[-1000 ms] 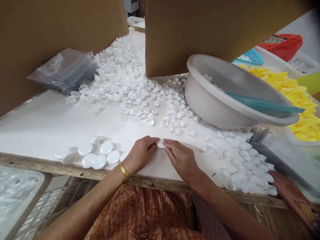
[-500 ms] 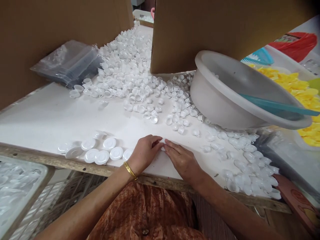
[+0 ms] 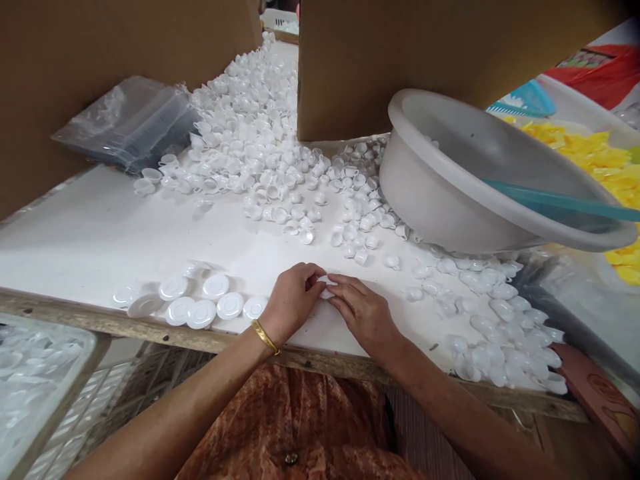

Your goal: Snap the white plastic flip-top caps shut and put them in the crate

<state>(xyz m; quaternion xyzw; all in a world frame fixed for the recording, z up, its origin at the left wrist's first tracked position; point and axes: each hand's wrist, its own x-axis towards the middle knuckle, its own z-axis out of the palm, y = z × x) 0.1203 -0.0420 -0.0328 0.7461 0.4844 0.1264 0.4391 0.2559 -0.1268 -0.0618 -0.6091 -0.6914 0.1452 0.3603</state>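
Observation:
Between my two hands, just over the table's front part, is a small white saucer, partly covered by fingers. My left hand, with a gold bracelet at its wrist, pinches its left side. The fingers of my right hand press on its right side. To the left of my hands lie several small white saucers, some overlapping near the edge. Beyond my hands spreads a big heap of tiny white cups. On the right, near the edge, is a loose pile of small white translucent pieces.
A large grey-white basin stands tilted on the right, a teal strip inside it. Cardboard walls rise behind. A clear plastic bag pack lies back left. Yellow pieces sit far right. A white crate stands below left.
The view has shifted slightly. My right hand's fingers have spread a little, and more of the saucer shows between my hands. The heaps and the saucers on the left have not moved.

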